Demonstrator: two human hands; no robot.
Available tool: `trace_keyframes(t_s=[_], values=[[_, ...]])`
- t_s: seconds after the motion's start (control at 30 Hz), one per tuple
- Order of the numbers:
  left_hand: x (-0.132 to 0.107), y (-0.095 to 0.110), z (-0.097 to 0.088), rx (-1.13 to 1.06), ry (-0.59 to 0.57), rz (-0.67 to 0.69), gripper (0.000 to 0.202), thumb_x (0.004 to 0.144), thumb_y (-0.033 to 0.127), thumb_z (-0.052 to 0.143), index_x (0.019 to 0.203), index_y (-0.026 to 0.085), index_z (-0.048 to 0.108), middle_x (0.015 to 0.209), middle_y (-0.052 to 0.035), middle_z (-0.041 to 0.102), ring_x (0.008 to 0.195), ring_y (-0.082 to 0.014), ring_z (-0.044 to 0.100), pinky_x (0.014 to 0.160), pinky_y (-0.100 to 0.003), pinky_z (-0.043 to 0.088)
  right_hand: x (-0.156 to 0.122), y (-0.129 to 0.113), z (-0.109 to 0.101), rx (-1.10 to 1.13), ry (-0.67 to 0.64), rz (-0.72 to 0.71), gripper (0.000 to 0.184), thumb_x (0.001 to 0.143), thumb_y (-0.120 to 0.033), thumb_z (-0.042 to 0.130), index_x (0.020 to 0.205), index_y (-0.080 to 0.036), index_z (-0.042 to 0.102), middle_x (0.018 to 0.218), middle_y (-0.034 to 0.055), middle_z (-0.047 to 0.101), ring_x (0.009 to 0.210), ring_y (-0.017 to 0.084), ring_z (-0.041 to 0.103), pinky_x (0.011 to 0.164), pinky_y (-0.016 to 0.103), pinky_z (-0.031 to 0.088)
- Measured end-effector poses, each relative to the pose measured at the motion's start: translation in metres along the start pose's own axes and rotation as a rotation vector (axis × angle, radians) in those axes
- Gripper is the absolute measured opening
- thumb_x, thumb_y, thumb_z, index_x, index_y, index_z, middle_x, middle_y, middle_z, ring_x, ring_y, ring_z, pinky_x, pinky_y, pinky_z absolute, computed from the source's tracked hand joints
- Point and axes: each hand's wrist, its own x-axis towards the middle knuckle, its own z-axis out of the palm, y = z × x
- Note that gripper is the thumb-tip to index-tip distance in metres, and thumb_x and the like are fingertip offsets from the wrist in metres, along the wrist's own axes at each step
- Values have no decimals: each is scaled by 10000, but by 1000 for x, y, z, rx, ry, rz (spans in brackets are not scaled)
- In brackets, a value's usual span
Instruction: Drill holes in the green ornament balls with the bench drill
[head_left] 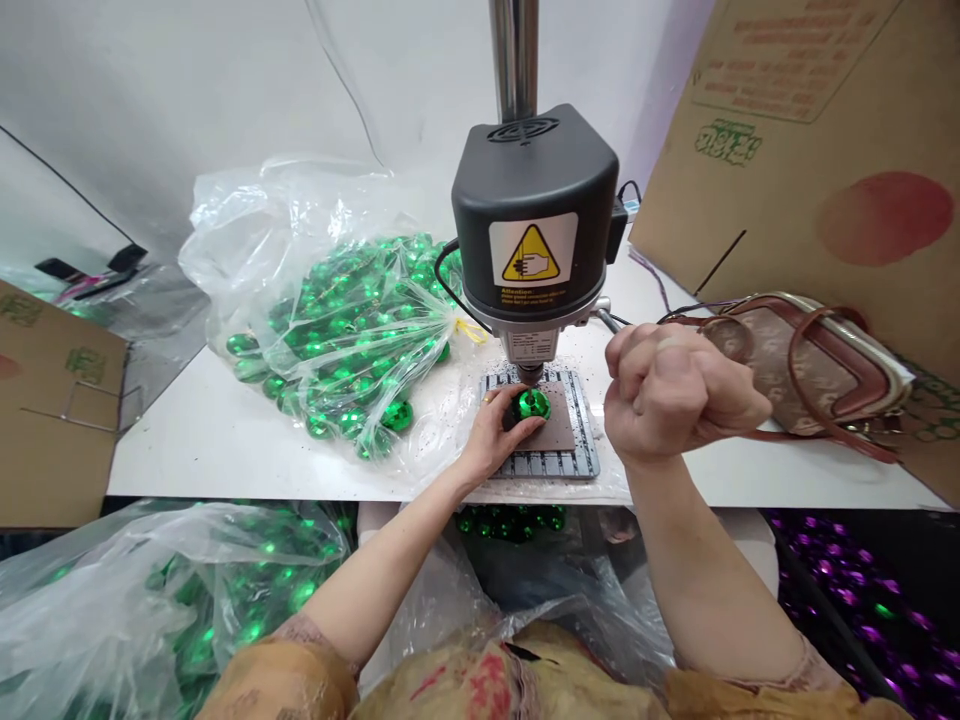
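A shiny green faceted ball [535,404] rests on the brown board [559,435] over the slotted metal base [589,460] of a bench drill press [534,190]. My left hand [495,432] grips the ball from the left, thumb in front and fingers behind. The drill's chuck [531,374] is right above the ball; whether the bit touches it I cannot tell. To the right of the motor housing, my right hand [679,390] is closed in a fist around the end of the feed lever [609,314], whose tip is hidden in the fingers.
A clear plastic bag [247,220] of green balls lies left of the drill. Another bag [97,590] of green balls sits below the table edge. A brown handbag [817,365] and a cardboard box [795,160] stand right. Purple balls [847,570] are lower right. Dark specks surround the base.
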Motion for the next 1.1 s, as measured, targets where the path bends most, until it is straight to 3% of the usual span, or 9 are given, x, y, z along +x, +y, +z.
trace_keyframes(t_s=[0.57, 0.67, 0.73, 0.87, 0.93, 1.03, 1.1], values=[[-1, -1, 0, 0, 7, -4, 415, 857, 398, 689, 1211, 207, 589, 1185, -96, 647, 1131, -244, 583, 992, -396, 458, -14, 0, -6, 34, -24, -26, 471, 792, -108, 543, 502, -160, 176, 435, -60, 279, 385, 33, 291, 417, 251, 336], [1, 1, 1, -1, 7, -16, 406, 850, 383, 697, 1207, 217, 595, 1183, -87, 653, 1131, -244, 585, 987, -394, 456, 4, -7, 5, -20, 32, 100, 483, 826, -180, 560, 490, -168, 214, 427, -66, 248, 373, 30, 264, 403, 247, 313], [1, 5, 1, 5, 28, -28, 403, 835, 357, 713, 1196, 217, 599, 1167, -83, 660, 1111, -245, 592, 969, -392, 462, 23, -11, 15, -53, 77, 278, 500, 831, -234, 593, 464, -183, 257, 403, -68, 239, 363, 41, 271, 385, 257, 269], [-11, 24, -4, 65, 88, -46, 384, 754, 313, 775, 1084, 199, 615, 1069, -71, 672, 1020, -244, 607, 890, -374, 480, 50, -13, 29, -44, 42, 369, 439, 832, -247, 611, 470, -192, 367, 393, -69, 316, 363, 48, 291, 389, 268, 250], [-26, 37, -13, 103, 27, -53, 363, 719, 335, 794, 1006, 197, 620, 980, -56, 664, 937, -233, 611, 829, -357, 485, 53, -12, 31, -47, 47, 377, 433, 848, -239, 588, 475, -192, 373, 399, -65, 332, 369, 50, 308, 399, 267, 255], [-48, 52, -29, 122, -255, 16, 421, 676, 432, 825, 976, 210, 631, 936, -39, 661, 897, -227, 607, 800, -342, 480, 50, -11, 30, -65, 50, 347, 437, 855, -233, 577, 467, -195, 379, 398, -64, 347, 369, 47, 314, 408, 265, 264], [-55, 53, -41, 115, -381, 57, 480, 668, 517, 820, 996, 218, 639, 959, -41, 673, 926, -235, 608, 810, -341, 480, 49, -10, 29, -88, 49, 325, 453, 853, -249, 583, 451, -198, 382, 387, -63, 355, 361, 45, 310, 405, 267, 261]])
